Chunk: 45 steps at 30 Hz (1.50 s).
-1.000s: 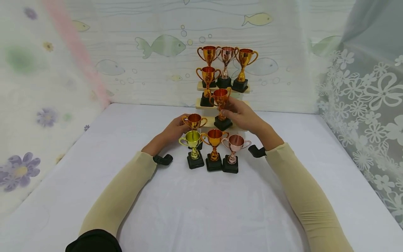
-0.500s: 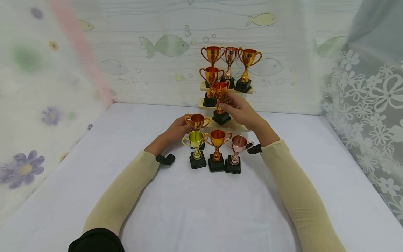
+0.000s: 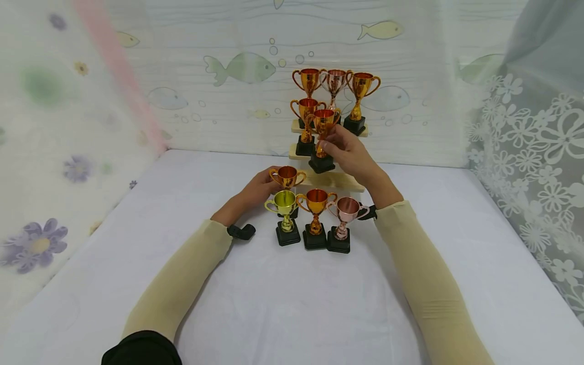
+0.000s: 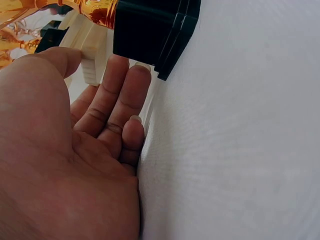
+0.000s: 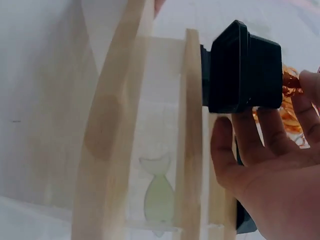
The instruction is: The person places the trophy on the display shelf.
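My right hand [image 3: 349,154] pinches an orange-gold trophy cup [image 3: 324,121] by its stem, high in front of the stepped wooden stand [image 3: 333,180]. In the right wrist view the trophy's black base [image 5: 245,70] overlaps the edge of a step. My left hand [image 3: 262,190] is at the left end of the lowest step, partly hidden by a gold trophy [image 3: 287,176]. In the left wrist view its thumb [image 4: 60,59] lies against the end of the wooden board [image 4: 92,52], with the fingers curved below.
A yellow-gold trophy [image 3: 285,203], an orange one [image 3: 316,203] and a pink one [image 3: 348,209] stand in front on the white cloth [image 3: 301,304]. The top step bears three trophies, the rightmost gold [image 3: 361,86]. Another trophy [image 3: 306,109] occupies the middle step's left.
My right hand has lifted the trophy from over the lowest step to in front of the middle one. The left hand holds its place; the head view has shifted slightly.
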Each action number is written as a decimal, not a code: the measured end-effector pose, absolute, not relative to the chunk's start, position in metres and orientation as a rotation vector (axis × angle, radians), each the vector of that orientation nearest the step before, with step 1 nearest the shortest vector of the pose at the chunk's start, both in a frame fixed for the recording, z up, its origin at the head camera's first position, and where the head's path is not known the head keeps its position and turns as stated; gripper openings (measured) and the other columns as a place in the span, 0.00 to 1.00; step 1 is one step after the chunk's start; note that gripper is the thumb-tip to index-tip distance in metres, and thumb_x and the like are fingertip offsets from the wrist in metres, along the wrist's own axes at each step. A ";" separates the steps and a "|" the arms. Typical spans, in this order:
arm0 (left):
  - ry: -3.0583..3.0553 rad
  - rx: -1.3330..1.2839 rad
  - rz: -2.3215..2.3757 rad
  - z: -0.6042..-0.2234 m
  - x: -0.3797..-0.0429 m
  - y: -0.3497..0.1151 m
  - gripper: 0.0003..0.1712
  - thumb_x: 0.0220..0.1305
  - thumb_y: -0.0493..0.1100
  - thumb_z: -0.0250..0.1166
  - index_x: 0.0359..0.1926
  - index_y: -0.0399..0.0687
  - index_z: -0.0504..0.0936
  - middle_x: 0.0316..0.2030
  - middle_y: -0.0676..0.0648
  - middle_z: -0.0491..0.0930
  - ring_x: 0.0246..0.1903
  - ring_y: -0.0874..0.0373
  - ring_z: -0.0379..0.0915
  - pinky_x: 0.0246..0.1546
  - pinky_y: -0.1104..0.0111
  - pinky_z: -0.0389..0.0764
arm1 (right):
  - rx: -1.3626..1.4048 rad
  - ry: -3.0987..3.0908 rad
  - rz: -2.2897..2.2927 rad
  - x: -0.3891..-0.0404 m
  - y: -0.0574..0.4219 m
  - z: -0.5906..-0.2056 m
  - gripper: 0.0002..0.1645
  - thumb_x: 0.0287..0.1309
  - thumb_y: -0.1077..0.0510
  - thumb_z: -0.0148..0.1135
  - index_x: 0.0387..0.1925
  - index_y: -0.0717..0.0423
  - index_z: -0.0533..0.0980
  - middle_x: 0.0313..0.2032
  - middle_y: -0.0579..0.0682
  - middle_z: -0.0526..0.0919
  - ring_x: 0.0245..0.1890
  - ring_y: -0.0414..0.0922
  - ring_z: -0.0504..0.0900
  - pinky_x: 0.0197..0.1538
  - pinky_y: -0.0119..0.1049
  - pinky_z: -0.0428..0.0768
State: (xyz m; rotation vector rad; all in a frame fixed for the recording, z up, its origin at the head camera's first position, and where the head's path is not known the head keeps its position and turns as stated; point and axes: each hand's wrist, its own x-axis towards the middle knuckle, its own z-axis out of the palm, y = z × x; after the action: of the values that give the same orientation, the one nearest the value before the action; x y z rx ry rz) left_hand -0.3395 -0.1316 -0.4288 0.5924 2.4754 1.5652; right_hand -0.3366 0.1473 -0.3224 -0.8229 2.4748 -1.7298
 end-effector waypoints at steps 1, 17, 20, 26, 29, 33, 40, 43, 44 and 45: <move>2.476 0.592 1.566 -0.429 -0.339 -0.131 0.25 0.75 0.44 0.52 0.69 0.47 0.67 0.57 0.44 0.79 0.52 0.51 0.77 0.55 0.56 0.78 | -0.811 2.484 -1.747 -0.338 0.147 -0.324 0.16 0.72 0.51 0.55 0.56 0.54 0.70 0.52 0.54 0.77 0.50 0.49 0.76 0.49 0.46 0.74; 2.445 0.577 1.577 -0.425 -0.337 -0.131 0.27 0.75 0.42 0.51 0.72 0.47 0.65 0.59 0.42 0.78 0.54 0.49 0.76 0.56 0.56 0.76 | -0.683 2.668 -1.884 -0.349 0.144 -0.337 0.17 0.72 0.53 0.56 0.53 0.59 0.70 0.51 0.56 0.77 0.50 0.49 0.77 0.49 0.39 0.74; 2.460 0.586 1.573 -0.427 -0.339 -0.131 0.26 0.74 0.42 0.51 0.71 0.46 0.66 0.57 0.42 0.79 0.52 0.50 0.77 0.55 0.56 0.77 | -0.692 2.662 -1.902 -0.348 0.144 -0.338 0.18 0.71 0.51 0.57 0.54 0.58 0.71 0.50 0.54 0.77 0.49 0.47 0.76 0.50 0.39 0.75; 2.468 0.597 1.570 -0.430 -0.341 -0.132 0.25 0.74 0.44 0.52 0.70 0.47 0.67 0.56 0.44 0.79 0.52 0.51 0.77 0.54 0.56 0.78 | -0.668 2.662 -1.884 -0.349 0.144 -0.341 0.19 0.71 0.51 0.56 0.56 0.59 0.71 0.50 0.54 0.77 0.49 0.46 0.77 0.51 0.39 0.74; 2.466 0.593 1.573 -0.430 -0.342 -0.132 0.25 0.74 0.45 0.53 0.69 0.47 0.68 0.56 0.44 0.79 0.51 0.51 0.77 0.54 0.56 0.78 | -0.657 2.661 -1.878 -0.348 0.143 -0.342 0.19 0.72 0.53 0.56 0.57 0.60 0.71 0.52 0.56 0.78 0.49 0.46 0.77 0.51 0.37 0.74; 2.466 0.580 1.567 -0.429 -0.342 -0.132 0.26 0.74 0.43 0.52 0.70 0.47 0.67 0.57 0.43 0.79 0.52 0.50 0.77 0.54 0.56 0.78 | -0.648 2.655 -1.871 -0.343 0.142 -0.339 0.20 0.72 0.57 0.56 0.59 0.64 0.70 0.54 0.60 0.77 0.51 0.49 0.78 0.51 0.37 0.74; 2.467 0.560 1.558 -0.430 -0.343 -0.133 0.27 0.73 0.40 0.51 0.71 0.47 0.66 0.57 0.42 0.78 0.52 0.49 0.77 0.56 0.55 0.77 | -0.629 2.676 -1.857 -0.341 0.141 -0.339 0.22 0.69 0.58 0.60 0.60 0.64 0.72 0.56 0.59 0.78 0.54 0.52 0.78 0.52 0.39 0.76; 2.456 0.567 1.567 -0.430 -0.344 -0.133 0.26 0.73 0.40 0.51 0.70 0.46 0.66 0.57 0.41 0.78 0.53 0.48 0.76 0.56 0.55 0.77 | -0.652 2.696 -1.863 -0.345 0.142 -0.343 0.22 0.68 0.56 0.62 0.59 0.60 0.74 0.55 0.56 0.79 0.53 0.49 0.79 0.52 0.38 0.76; 2.454 0.567 1.567 -0.430 -0.344 -0.133 0.26 0.73 0.40 0.51 0.70 0.46 0.66 0.57 0.41 0.78 0.53 0.48 0.76 0.56 0.55 0.77 | -0.658 2.707 -1.861 -0.346 0.143 -0.345 0.22 0.68 0.55 0.62 0.59 0.59 0.75 0.55 0.55 0.79 0.53 0.48 0.79 0.52 0.38 0.77; 2.451 0.567 1.571 -0.430 -0.344 -0.133 0.26 0.73 0.40 0.51 0.70 0.46 0.66 0.57 0.41 0.78 0.53 0.48 0.76 0.56 0.55 0.77 | -0.660 2.721 -1.857 -0.347 0.143 -0.346 0.21 0.67 0.55 0.62 0.59 0.58 0.76 0.55 0.54 0.80 0.52 0.47 0.79 0.53 0.37 0.77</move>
State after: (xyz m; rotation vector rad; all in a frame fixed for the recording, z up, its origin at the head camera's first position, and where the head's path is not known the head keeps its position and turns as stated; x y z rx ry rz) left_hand -0.3439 -0.1325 -0.4304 0.5674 2.4513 1.5707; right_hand -0.3471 0.1434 -0.3459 -0.6600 2.7209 -1.8568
